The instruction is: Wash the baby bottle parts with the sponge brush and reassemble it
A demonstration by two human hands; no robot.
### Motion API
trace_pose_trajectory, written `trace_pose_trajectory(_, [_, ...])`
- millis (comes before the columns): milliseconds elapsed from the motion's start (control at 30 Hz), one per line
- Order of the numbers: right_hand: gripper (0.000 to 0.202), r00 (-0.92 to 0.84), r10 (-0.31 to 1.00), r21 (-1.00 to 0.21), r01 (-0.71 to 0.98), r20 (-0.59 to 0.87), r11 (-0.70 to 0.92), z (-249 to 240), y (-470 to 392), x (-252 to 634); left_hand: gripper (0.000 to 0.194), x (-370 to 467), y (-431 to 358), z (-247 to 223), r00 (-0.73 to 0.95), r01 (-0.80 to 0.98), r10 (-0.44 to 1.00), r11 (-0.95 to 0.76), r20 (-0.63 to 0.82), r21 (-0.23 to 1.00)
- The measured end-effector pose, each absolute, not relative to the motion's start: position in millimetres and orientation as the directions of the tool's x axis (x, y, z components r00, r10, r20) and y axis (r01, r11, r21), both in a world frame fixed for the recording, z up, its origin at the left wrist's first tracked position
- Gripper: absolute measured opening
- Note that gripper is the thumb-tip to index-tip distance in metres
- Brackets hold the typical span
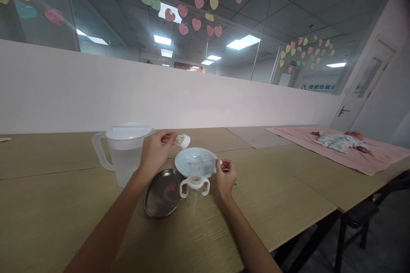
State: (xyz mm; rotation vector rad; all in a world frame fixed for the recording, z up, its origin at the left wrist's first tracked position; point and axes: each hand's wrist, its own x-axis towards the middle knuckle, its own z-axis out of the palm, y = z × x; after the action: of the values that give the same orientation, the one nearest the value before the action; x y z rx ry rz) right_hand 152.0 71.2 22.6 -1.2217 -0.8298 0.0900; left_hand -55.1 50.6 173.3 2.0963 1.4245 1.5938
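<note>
My left hand (157,148) pinches a baby bottle nipple with a white collar (183,141), raised just behind and left of a pale blue bowl (181,163). In my closed right hand (226,175) is a thin rod with a white end (220,162); the rod reaches left over the bowl, and its exact kind is unclear. Between my forearms stands a clear baby bottle (194,198) with two white handles and no top on it. It is upright in front of the bowl. To its left lies a kidney-shaped metal tray (162,194).
A translucent lidded pitcher (124,158) stands beside my left forearm. At the far right, a baby-like figure (339,141) in patterned clothes lies on a pink cloth (297,140). The wooden table (272,196) meets a white wall; a dark chair (358,215) stands at its right side.
</note>
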Motion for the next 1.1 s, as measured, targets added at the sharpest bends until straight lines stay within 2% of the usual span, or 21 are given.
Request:
trace_pose_trajectory(300, [0.028, 0.683, 0.456, -0.819, 0.426, 0.570, 0.385, 16, 75, 154, 0.033, -53, 49, 173, 0.006, 0.602, 0.730, -0.548, 0.683, 0.580])
trace_pose_trajectory(633, [0.020, 0.538, 0.467, -0.712, 0.552, 0.702, 0.434, 11, 79, 154, 0.031, -52, 51, 171, 0.021, 0.606, 0.732, -0.551, 0.681, 0.573])
trace_pose_trajectory(800, [0.026, 0.409, 0.528, -0.654, 0.605, 0.744, 0.454, 2, 86, 154, 0.031, -52, 51, 170, 0.042, 0.605, 0.732, -0.561, 0.680, 0.566])
trace_pose_trajectory(1100, [0.029, 0.237, 0.641, -0.582, 0.706, 0.731, 0.403, 0, 86, 154, 0.032, -50, 49, 169, 0.060, 0.632, 0.750, -0.539, 0.658, 0.556])
